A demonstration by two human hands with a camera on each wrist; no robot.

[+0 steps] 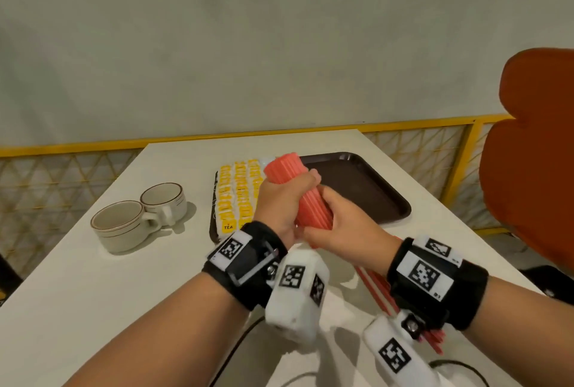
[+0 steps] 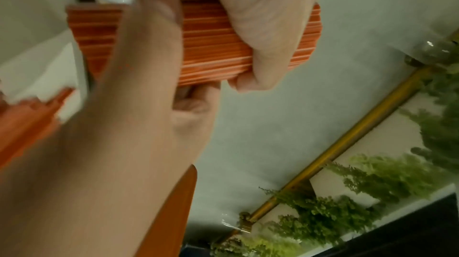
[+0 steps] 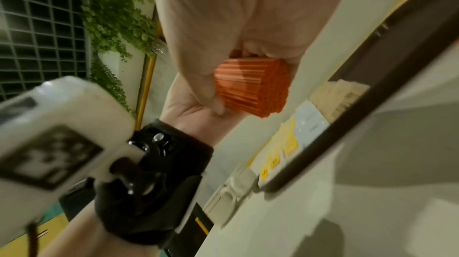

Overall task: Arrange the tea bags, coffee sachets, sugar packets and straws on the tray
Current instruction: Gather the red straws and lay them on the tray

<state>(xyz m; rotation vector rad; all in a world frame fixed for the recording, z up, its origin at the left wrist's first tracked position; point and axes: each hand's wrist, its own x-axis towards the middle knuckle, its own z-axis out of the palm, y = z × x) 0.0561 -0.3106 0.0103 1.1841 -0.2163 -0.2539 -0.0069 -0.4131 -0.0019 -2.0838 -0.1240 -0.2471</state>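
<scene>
We see both hands, left hand (image 1: 281, 200) and right hand (image 1: 337, 219), gripping the straw bundle (image 1: 298, 187) at frame centre, above the tray (image 1: 382, 187) near edge, open worktop (image 1: 93, 287) lower left

I look at a white table (image 1: 93, 293) that stands against a plain pale wall (image 1: 279, 29), grey-green in colour and evenly lit, without hard shadows. Behind the table, beyond the fingers, runs a yellow metal railing (image 1: 403, 125) with a thin yellow lattice (image 1: 62, 187) under it. To the right of the fingers I see the rounded back of an orange chair (image 1: 534, 150). In the left wrist view a brass-coloured rail (image 2: 347, 139) crosses the wall, with green hanging plants (image 2: 372, 179) beside it. In the right wrist view, green creeping leaves (image 3: 116, 18) hang next to a dark grid panel (image 3: 42, 35), and a yellow post (image 3: 146, 84) stands near them.
</scene>
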